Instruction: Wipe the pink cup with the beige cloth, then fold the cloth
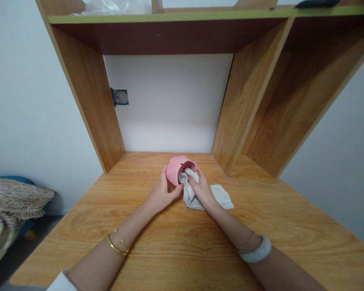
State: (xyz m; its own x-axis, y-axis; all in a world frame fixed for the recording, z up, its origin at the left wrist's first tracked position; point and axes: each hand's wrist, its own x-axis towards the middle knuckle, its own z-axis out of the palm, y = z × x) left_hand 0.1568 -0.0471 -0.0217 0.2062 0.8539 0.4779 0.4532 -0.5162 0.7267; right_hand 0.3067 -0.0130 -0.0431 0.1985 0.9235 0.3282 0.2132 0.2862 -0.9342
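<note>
Left hand [161, 195] wrapped around a smooth, rounded pink cup [177, 168], fingers closed on its outer wall, mouth tipped toward the right, held just above the middle of the wood-grain counter [176, 250]. Right hand [202, 190] gripping a soft, crumpled grey-white cloth [191, 199], fingers closed on a bunched end pushed into the cup's mouth, the flatter tail of the cloth lying on the counter just to the right. Beyond, boxy laminate shelf [176, 17] with slanting side panels, a plain white back wall, and a rumpled patterned blanket [9, 202] far left.
</note>
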